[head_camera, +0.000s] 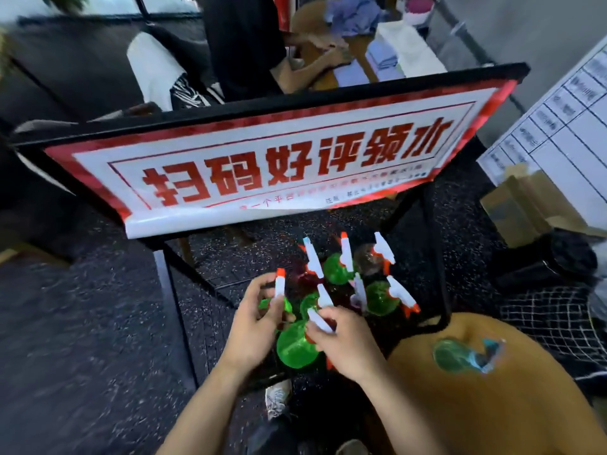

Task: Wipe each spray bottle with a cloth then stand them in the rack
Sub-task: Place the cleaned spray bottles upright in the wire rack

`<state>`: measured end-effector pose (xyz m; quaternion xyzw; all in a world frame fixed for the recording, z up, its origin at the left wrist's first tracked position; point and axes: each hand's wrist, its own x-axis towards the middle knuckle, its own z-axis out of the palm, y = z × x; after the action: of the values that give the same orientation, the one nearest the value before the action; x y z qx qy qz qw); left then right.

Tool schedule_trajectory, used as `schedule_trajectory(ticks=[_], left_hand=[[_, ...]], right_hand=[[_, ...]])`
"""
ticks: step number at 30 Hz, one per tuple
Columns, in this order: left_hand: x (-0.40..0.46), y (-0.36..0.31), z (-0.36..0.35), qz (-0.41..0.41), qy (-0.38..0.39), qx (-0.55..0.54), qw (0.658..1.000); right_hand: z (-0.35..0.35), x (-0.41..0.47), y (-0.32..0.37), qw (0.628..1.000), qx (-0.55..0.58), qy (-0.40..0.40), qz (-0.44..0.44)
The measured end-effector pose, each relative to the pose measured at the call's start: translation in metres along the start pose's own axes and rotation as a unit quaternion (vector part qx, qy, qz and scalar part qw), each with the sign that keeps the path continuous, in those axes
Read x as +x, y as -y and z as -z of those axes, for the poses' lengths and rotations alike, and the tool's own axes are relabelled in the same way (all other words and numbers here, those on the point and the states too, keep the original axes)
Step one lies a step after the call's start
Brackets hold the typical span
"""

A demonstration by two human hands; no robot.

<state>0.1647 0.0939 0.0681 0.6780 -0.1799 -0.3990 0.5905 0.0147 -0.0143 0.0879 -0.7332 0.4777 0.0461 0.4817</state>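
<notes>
The left hand (254, 318) is gripping one green spray bottle (280, 292); the right hand (345, 339) is gripping another green bottle (295, 348).

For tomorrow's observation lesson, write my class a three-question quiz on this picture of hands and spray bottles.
1. True or false: the left hand holds a cloth.
2. What lies on the round orange-brown table?
A. a green plastic spray bottle with a blue trigger head
B. a folded cloth
3. What colour are the spray heads of the green bottles standing in the black metal rack?

Key: 1 false, it holds a bottle's white spray head; 2 A; 3 white.
</notes>
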Motion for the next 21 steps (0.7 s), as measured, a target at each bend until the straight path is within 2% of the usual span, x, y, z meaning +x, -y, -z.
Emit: schedule_trajectory(ticks=[8,13,21], left_hand=[[0.062,0.024,0.004,0.043,-0.037,-0.043,0.997],[0.082,0.031,-0.004,0.068,-0.045,-0.078,0.994],[0.090,0.047,0.000,0.076,-0.042,-0.050,0.995]], right_hand=[[-0.021,0.035,0.028,0.994,0.022,0.082,-0.063],[-0.030,0.054,0.029,0.995,0.015,0.076,-0.061],[-0.047,0.073,0.029,0.994,-0.027,0.081,-0.072]])
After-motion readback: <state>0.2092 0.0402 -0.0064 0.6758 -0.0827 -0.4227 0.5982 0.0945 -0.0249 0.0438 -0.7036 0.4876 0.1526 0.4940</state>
